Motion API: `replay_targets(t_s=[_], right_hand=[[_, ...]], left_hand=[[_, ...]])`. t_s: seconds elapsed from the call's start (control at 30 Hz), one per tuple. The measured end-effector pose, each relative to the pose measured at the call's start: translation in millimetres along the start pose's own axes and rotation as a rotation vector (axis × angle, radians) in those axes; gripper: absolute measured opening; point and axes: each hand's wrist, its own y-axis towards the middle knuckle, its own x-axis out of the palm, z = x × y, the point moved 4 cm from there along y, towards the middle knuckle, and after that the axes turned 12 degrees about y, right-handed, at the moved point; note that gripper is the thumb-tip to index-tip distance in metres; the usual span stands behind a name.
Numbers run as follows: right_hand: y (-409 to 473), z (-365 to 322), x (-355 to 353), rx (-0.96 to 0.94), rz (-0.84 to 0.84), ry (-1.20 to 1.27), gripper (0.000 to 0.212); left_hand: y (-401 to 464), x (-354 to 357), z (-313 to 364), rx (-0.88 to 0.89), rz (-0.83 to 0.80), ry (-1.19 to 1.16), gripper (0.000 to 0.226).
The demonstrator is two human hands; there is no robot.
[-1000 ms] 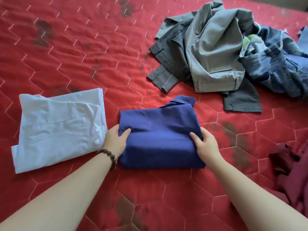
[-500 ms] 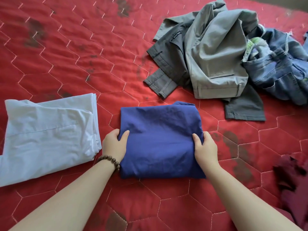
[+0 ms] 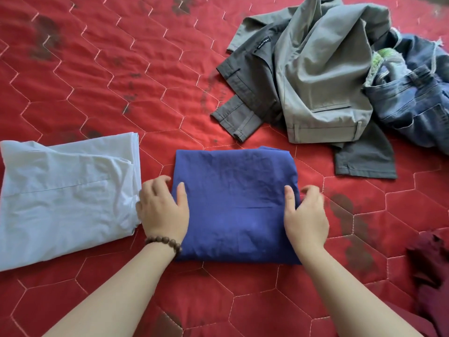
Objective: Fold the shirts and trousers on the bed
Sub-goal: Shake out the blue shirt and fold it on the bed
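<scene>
Head view, the only one.

Blue folded garment (image 3: 234,203) lies on the red quilted bed (image 3: 97,69), a squarish packet, slightly longer toward and away from the person than across. All places below taken from it.

Left hand (image 3: 163,209) at its left edge: thumb laid on the blue cloth, fingers loosely curled just off the edge, lifted, gripping nothing that I can see. A bead bracelet (image 3: 164,242) is on that wrist. Right hand (image 3: 305,214) mirrors it at the right edge: thumb on the cloth, fingers blurred, raised and half spread, no hold. Both hands equally near; the packet sits directly between them.

Judgement: this fold looks finished, hands about to release. Next garment lies away from the person and to the right, so the right hand has the shorter reach.

Count:
- Folded: two. The blue packet, and a white folded shirt (image 3: 65,195) just left of it, touching the left hand's knuckles or nearly so.
- Unfolded heap beyond and right: grey trousers (image 3: 323,88), with darker grey cloth (image 3: 364,161) under them (same item or a second one, cannot tell); blue jeans (image 3: 413,100) further right.
- Maroon cloth (image 3: 430,263) at right edge, crumpled, kind unclear.
</scene>
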Motion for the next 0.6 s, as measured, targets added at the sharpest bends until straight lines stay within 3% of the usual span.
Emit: replay_targets(t_s=[0.07, 0.1, 0.2, 0.33, 0.6], right_hand=[[-2.4, -20.9, -2.6, -0.382, 0.108, -0.051, 0.046], [-4.2, -29.0, 3.0, -0.565, 0.087, -0.084, 0.044], [-3.3, -35.7, 36.9, -0.846, -0.183, -0.245, 0.051], [17.0, -23.0, 60.8, -0.804, -0.374, -0.433, 0.058], [24.8, -13.1, 64.1, -0.592, -0.358, -0.467, 0.061]], left_hand=[[-10.9, -4.4, 21.8, 0.304, 0.097, 0.054, 0.033], [-20.3, 0.6, 32.9, 0.453, 0.069, 0.075, 0.037], [-51.2, 31.7, 57.7, 0.731, -0.142, 0.238, 0.058], [-55.0, 63.2, 58.3, 0.736, -0.273, 0.438, 0.071], [-49.7, 68.4, 52.6, 0.736, -0.277, 0.482, 0.076]])
